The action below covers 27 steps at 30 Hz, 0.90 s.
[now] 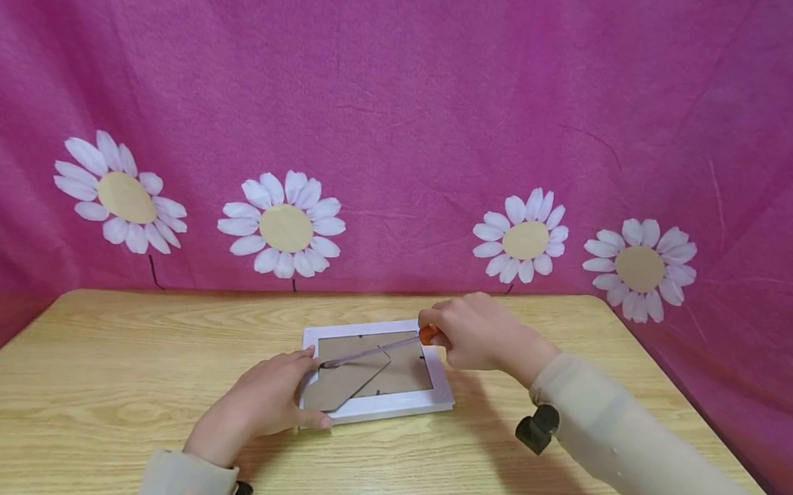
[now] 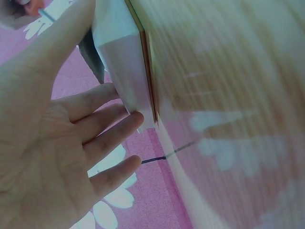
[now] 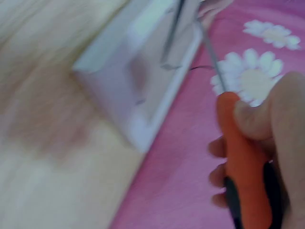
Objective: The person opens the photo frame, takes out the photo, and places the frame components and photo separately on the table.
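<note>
A white picture frame (image 1: 440,382) lies face down on the table, its brown backing board (image 1: 404,366) uppermost. A brown stand leg (image 1: 337,389) slants across the board, and small dark tabs sit along its edges. My left hand (image 1: 267,393) rests against the frame's left end, thumb at the near side. Its fingers (image 2: 107,136) look nearly straight in the left wrist view, some touching the frame's side. My right hand (image 1: 475,332) grips a screwdriver (image 3: 240,148) by its orange and black handle. The long metal shaft reaches leftward over the board, its tip near my left fingertips.
The wood-grain table (image 1: 132,369) extends around the frame, with its far edge close to a magenta cloth (image 1: 402,129) printed with large white daisies. A black strap piece (image 1: 538,429) hangs at the right sleeve.
</note>
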{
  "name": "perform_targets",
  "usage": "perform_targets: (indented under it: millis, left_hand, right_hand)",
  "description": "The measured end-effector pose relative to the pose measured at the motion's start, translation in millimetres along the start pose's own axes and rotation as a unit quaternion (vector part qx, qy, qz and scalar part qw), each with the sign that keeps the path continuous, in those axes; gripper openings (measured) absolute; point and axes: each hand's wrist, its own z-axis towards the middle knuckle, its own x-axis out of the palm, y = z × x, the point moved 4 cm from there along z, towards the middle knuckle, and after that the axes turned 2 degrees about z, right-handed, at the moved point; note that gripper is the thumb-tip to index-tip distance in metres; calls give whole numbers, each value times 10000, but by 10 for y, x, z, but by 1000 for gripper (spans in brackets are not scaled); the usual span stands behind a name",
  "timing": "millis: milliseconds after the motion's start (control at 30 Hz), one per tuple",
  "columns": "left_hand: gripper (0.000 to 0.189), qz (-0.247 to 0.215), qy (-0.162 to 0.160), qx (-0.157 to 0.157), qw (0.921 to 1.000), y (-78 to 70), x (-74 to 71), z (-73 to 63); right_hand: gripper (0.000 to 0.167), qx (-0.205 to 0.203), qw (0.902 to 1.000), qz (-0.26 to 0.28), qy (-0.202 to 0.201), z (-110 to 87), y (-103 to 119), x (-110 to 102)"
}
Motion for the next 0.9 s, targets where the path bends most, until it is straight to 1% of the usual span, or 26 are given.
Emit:
perform_targets:
  millis: [233, 333, 400, 600, 767, 900]
  left_hand:
    - [92, 55, -29, 28, 10000, 5, -11, -9]
    - [92, 47, -20, 16, 10000, 8, -16, -9]
    - [92, 34, -17, 7, 10000, 9, -17, -8]
    - [89, -4, 2, -106, 9999, 12, 3, 12]
    - [91, 9, -20, -220, 9998, 5, 7, 13]
    - [93, -113, 51, -368, 9992, 7, 1, 3]
  right_hand:
    - [20, -15, 9976, -596, 363, 208, 245, -297]
    - [17, 7, 9950, -865, 499, 289, 312, -379]
    - [15, 32, 9939, -944, 577, 324, 336, -409]
    - [11, 144, 9940, -742, 786, 310, 297, -401]
    - [11, 329, 9948, -343, 896, 265, 191, -352]
    - [14, 498, 9941, -60, 961, 233, 102, -289]
